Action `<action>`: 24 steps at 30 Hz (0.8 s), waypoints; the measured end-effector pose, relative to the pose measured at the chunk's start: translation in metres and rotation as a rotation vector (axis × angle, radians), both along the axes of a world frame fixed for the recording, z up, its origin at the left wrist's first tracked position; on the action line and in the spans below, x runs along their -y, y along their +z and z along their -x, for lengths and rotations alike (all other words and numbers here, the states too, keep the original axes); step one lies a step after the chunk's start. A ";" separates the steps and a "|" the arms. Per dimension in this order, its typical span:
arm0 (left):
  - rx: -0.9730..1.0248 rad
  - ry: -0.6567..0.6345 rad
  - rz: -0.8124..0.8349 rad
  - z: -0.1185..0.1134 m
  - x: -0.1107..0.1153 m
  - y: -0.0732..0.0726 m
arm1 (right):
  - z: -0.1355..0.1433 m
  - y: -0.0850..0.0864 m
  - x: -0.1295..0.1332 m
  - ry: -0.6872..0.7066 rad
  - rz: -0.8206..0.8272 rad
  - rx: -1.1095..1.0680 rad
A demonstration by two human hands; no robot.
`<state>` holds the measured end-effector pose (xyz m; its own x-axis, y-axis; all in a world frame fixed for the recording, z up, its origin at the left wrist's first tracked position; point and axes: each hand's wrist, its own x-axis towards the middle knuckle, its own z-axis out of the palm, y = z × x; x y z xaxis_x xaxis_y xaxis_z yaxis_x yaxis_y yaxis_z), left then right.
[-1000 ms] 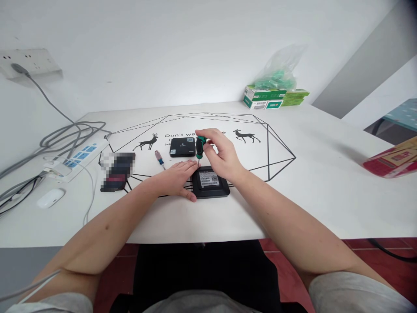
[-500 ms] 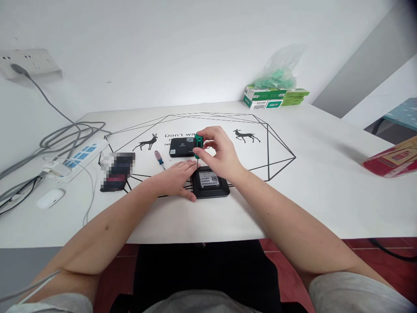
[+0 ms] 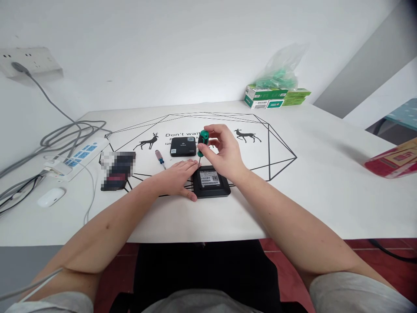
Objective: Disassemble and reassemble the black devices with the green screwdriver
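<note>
In the head view a black set-top box [image 3: 223,188] lies label side up on the table mat. Flat beside its left edge rests my left hand [image 3: 178,177], fingers stretched out and thumb apart, touching the edge. My right hand [image 3: 224,150] is closed around the handle of a green and black screwdriver [image 3: 203,138]. The shaft points down, slightly tilted, to the box's far left corner. Whether the tip sits in a screw is too small to tell. Behind the box lies a second, smaller black box [image 3: 183,147].
Left of my left hand lies another screwdriver [image 3: 159,158] with a pinkish handle. A power strip [image 3: 81,157] with cables, a white mouse-shaped case [image 3: 51,197] and a blurred dark object [image 3: 119,171] are at left. Green boxes [image 3: 265,96] stand against the wall; a red package [image 3: 391,161] is at right.
The screwdriver's handle has tipped a little to the right with my right hand, while its tip stays at the same corner. My left hand and the box keep their places.
</note>
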<state>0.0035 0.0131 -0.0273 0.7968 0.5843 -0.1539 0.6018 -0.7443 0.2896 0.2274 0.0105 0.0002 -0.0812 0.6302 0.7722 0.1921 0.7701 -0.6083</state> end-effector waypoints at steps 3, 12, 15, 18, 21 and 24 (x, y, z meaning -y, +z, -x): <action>0.004 0.006 0.008 0.000 0.001 0.001 | 0.000 0.000 0.000 -0.015 0.007 -0.002; 0.305 0.199 0.017 0.000 -0.002 0.012 | 0.001 -0.001 -0.002 -0.058 -0.022 -0.102; 0.420 0.213 -0.125 -0.003 -0.003 0.009 | 0.002 -0.003 -0.003 -0.024 -0.043 -0.145; 0.424 0.197 -0.211 -0.003 -0.006 0.007 | 0.003 -0.004 -0.003 -0.020 -0.040 -0.146; 0.319 0.219 -0.277 0.001 -0.012 0.011 | 0.002 -0.004 -0.002 -0.048 -0.023 -0.159; 0.156 0.273 -0.350 0.010 -0.021 0.015 | 0.001 -0.002 -0.002 -0.078 0.003 -0.172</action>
<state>-0.0068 0.0342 -0.0126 0.6046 0.7711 0.1995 0.7583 -0.6339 0.1521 0.2261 0.0125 -0.0022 0.1006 0.6320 0.7684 0.1440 0.7550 -0.6398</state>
